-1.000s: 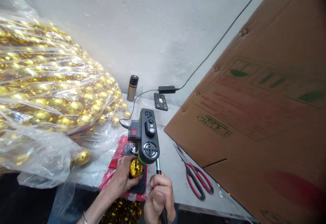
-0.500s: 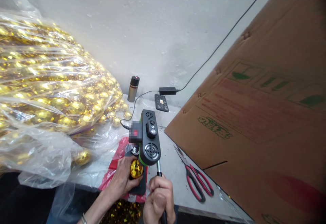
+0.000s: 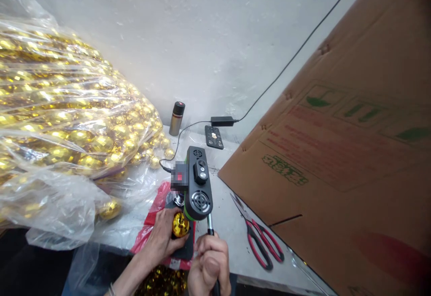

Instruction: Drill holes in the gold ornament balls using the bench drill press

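My left hand (image 3: pixel 164 233) is closed around a shiny gold faceted ball (image 3: pixel 181 224), thumb on the near side and fingers on the far side. The ball sits at the base of a black bench machine (image 3: pixel 198 184) with round vents and a green edge. My right hand (image 3: pixel 209 262) is wrapped around the black grip of a metal lever (image 3: pixel 210 224) at the machine's near right. Under the machine lies a red plastic sheet (image 3: pixel 148 226). The ball's underside and the contact with the machine are hidden.
A clear bag (image 3: pixel 67 107) full of gold balls fills the left. Red-handled scissors (image 3: pixel 259 237) lie right of the lever, beside a large cardboard box (image 3: pixel 336 152). Behind stand a spray-can-like bottle (image 3: pixel 177 119), a phone (image 3: pixel 214 137) and a black power adapter (image 3: pixel 222 121) with its cord.
Both hands keep their grip on the ball and the lever. The whole view has shifted very slightly; nothing else has visibly moved.
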### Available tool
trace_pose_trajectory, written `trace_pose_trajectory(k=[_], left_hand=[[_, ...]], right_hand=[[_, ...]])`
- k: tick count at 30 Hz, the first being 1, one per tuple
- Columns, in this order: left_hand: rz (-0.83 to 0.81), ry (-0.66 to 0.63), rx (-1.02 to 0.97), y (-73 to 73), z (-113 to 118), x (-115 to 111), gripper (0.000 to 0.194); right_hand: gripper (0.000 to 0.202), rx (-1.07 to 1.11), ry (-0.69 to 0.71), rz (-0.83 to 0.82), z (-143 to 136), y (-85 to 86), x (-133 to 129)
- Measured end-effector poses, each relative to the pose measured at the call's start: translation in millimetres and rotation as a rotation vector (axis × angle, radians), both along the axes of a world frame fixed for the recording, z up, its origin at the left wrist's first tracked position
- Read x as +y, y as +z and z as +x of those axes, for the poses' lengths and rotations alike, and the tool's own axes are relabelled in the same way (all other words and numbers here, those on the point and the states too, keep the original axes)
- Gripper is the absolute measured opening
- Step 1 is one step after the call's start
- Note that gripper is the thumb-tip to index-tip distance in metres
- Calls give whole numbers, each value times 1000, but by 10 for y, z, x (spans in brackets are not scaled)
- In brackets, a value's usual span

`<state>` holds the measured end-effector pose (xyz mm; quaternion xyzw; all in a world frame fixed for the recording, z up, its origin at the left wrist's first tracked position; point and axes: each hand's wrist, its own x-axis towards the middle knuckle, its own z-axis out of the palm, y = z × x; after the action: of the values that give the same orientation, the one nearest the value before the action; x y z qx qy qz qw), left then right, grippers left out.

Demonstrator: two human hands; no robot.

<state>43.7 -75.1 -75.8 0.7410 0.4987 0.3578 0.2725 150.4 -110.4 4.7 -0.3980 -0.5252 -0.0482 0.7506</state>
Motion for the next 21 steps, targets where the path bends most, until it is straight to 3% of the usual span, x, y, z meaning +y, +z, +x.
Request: trace_pose_trajectory(k=[7, 12, 17, 21], left_hand=[[-58, 3, -34, 16, 3, 4, 47], [-121, -5, -51, 41, 22, 11, 53], [-132, -15, -69, -69, 57, 2, 57], [-118, 0, -67, -172, 104, 13, 57]], right_hand=[[40, -3, -16, 18, 27, -39, 28], [43, -30, -59, 80, 51, -206, 58], [45, -175, -94, 124, 109, -389, 174], [46, -245, -93, 190, 215, -381, 239]])
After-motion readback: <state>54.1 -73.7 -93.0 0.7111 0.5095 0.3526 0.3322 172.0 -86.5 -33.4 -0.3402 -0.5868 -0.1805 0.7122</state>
